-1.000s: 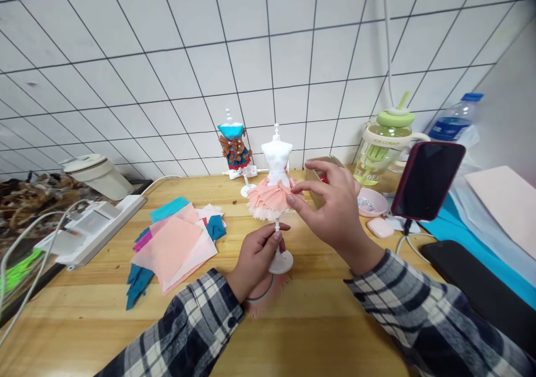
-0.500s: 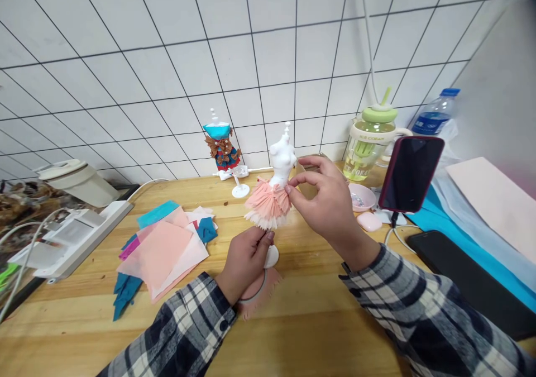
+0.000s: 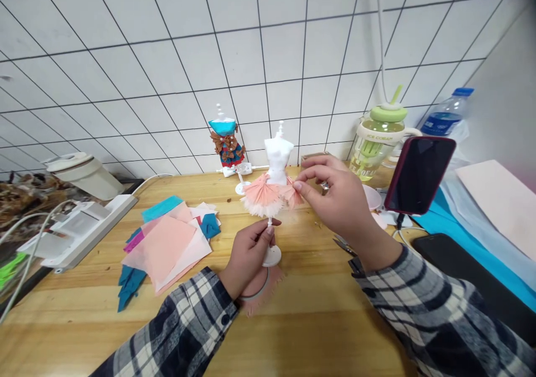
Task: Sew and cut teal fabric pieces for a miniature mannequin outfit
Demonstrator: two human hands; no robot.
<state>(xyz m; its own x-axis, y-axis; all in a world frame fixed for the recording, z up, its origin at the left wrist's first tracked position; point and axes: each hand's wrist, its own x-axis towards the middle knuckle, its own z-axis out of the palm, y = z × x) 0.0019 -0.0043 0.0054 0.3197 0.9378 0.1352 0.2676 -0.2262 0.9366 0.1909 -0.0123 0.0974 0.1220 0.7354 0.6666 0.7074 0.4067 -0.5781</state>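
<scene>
Peach frill (image 3: 293,196) swung out from mannequin (image 3: 278,156), seemingly pinched between right fingers (image 3: 309,191), left fingers (image 3: 263,239) gripping stem (image 3: 270,220)

From above the near side of the counter (image 3: 314,338), the scene is viewed by one head-worn camera, faced forward and down, with the left hand (image 3: 248,256) and right hand (image 3: 344,201) framed close by and the tiled wall (image 3: 285,53) taken in beyond.

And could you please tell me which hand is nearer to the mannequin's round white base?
Left. The left hand holds the stem just above the base; the right hand is higher and farther right, its fingers pinching the side of the peach skirt.
</scene>
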